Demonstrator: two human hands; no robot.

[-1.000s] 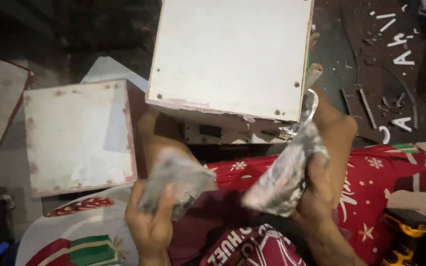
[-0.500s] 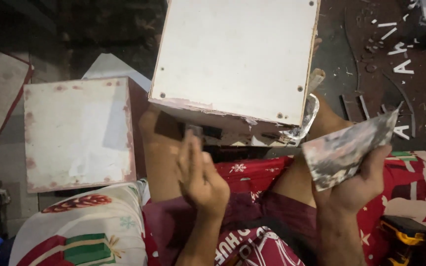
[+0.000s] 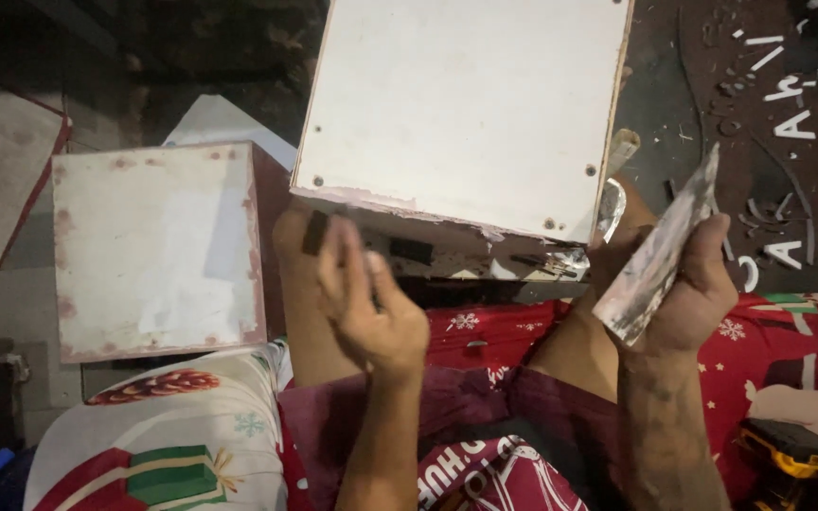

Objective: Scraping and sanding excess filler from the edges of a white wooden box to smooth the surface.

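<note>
We look down on our two bare hands in front of a large white board box (image 3: 471, 104) that rests tilted against our knees, its flat white face turned up and small screw holes near its corners. Our left hand (image 3: 366, 303) is raised just below the box's lower edge, fingers loosely spread and slightly blurred, with a small dark block (image 3: 314, 232) at the fingertips; we cannot tell whether the fingers pinch it or merely touch it. Our right hand (image 3: 688, 289) is closed around a worn, grey-white sheet of sandpaper (image 3: 660, 255), held upright and slanting so that its top corner rises beside the box's right edge, near but apart from it. Along the underside of the box, between the hands, runs a rough, chipped edge (image 3: 485, 260) with dark slots and flaking pale material. To the left stands a second, smaller white box (image 3: 153, 251) with reddish stained edges, just beside our left knee. We sit on a red patterned cloth (image 3: 788, 350) with snowflake figures, and a pale cushion with a green gift motif (image 3: 172, 454) lies at lower left. A yellow and black power tool (image 3: 788, 459) peeks in at lower right. On the dark floor at upper right lie scattered white cut-out shapes (image 3: 792, 104).
</note>
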